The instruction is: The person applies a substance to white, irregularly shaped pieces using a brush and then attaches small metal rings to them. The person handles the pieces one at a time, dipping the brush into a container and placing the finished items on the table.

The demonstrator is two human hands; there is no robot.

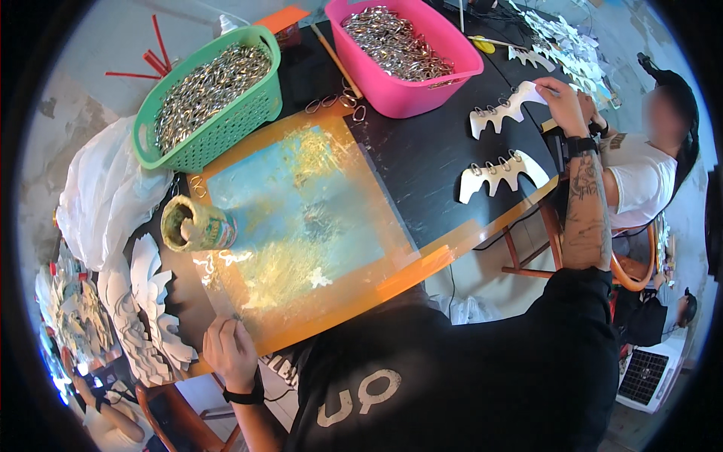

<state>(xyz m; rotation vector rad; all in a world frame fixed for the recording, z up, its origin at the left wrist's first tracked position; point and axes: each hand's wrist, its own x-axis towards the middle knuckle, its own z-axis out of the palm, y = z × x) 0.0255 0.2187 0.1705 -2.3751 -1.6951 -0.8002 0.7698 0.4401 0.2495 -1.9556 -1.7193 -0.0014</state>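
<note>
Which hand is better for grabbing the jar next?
Probably the left hand: it rests at the near edge of the table, on the same side as the jar. The right hand is farther off, with its fingers on a white strip.

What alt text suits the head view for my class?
A person's right hand touches a scalloped white piece bearing metal rings; the left hand is at the edge of the table. Beyond stand a green basket and pink tub of rings.
</note>
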